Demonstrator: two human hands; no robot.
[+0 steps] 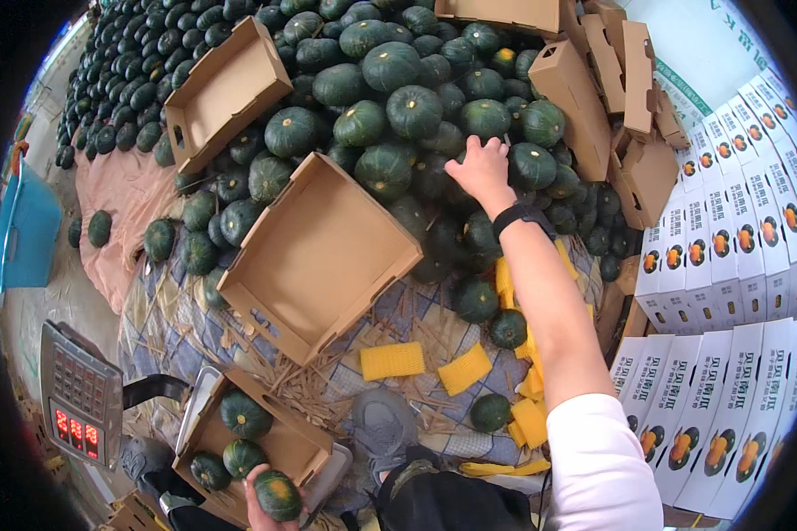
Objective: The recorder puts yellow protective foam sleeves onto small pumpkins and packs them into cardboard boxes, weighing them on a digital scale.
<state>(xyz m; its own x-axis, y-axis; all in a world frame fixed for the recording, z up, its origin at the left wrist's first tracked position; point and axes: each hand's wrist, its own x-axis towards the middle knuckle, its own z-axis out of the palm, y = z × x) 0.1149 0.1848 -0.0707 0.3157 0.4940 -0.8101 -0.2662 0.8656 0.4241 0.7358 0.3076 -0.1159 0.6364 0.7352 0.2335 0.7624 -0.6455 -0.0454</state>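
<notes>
My left hand point(258, 508) holds a small green squash with an orange patch point(279, 496) at the near side of an open cardboard box point(299, 446). Inside that box lie three dark green squashes point(246, 413). The box sits on a scale platform point(335, 468), whose grey display unit point(80, 398) shows lit red digits. Farther off, my right hand point(483, 167) reaches onto the big squash pile point(412, 111), fingers apart. It is just left of a round squash point(531, 166); what lies under the palm is partly hidden.
An empty cardboard tray point(325, 255) leans against the pile, with another tray point(229, 93) behind it. Yellow foam net sleeves point(392, 361) lie on the littered cloth. Printed white cartons point(717, 245) are stacked at right beside brown boxes point(571, 106). A blue bin point(30, 226) stands left.
</notes>
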